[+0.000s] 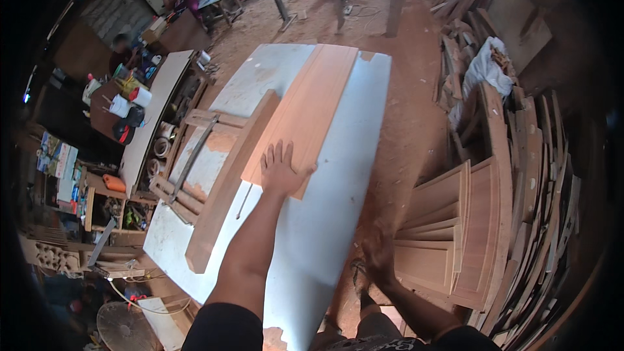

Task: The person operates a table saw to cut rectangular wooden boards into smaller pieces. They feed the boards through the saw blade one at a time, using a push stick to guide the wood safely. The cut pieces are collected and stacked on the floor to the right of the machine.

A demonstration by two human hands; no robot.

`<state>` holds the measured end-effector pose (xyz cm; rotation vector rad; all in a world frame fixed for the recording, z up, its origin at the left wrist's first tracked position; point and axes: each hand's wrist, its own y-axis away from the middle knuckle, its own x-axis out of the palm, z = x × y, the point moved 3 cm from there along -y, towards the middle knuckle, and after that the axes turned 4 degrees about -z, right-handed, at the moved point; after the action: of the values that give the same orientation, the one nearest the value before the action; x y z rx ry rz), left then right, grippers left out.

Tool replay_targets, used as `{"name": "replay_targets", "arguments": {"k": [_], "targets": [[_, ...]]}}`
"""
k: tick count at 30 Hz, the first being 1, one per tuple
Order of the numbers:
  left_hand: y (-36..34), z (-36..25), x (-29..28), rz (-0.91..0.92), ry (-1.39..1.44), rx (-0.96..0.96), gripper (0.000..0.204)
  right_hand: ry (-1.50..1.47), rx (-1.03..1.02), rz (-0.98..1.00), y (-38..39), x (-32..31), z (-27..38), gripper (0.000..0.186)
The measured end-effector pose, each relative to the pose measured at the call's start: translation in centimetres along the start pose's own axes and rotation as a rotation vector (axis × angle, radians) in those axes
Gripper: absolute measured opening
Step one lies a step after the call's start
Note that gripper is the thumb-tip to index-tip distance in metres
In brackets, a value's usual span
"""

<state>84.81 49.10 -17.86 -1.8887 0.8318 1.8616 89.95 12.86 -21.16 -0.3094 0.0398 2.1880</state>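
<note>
My left hand [279,168] lies flat with fingers spread on the near end of a long, flat reddish wooden panel [313,101]. The panel rests lengthwise on a pale blue-white tabletop [344,156], and grooves run along its face. Just left of it lies a thick wooden beam [227,188], roughly parallel. A thin dark rod [244,201] shows by the panel's near corner. Off the table's right side hangs my right hand [378,253], dark and blurred; its fingers cannot be made out clearly.
A wooden frame saw [195,156] lies on the table's left. Wooden door panels [426,237] and stacked boards [539,175] lean at right, beside a white sack [487,71]. A cluttered bench [156,117] stands left. Two people [182,0] sit at the far left.
</note>
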Motion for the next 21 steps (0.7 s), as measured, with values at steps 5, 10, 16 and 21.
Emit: {"name": "replay_targets", "arguments": {"k": [5, 10, 16, 21], "targets": [[-5.3, -2.7, 0.1, -0.021, 0.028, -0.001, 0.117, -0.128, 0.268, 0.082, 7.1, -3.0, 2.6, 0.055], [2.0, -7.9, 1.1, -0.090, 0.055, -0.010, 0.106, -0.136, 0.414, 0.125, 10.8, -1.5, -4.1, 0.056], [24.3, -10.5, 3.0, -0.228, 0.160, -0.010, 0.080, -0.241, 0.331, 0.112, 3.8, 1.1, -2.4, 0.065], [39.6, -4.2, 1.4, -0.140, 0.496, 0.066, 0.081, -0.153, 0.185, 0.250, 9.3, 1.2, 6.2, 0.074]]}}
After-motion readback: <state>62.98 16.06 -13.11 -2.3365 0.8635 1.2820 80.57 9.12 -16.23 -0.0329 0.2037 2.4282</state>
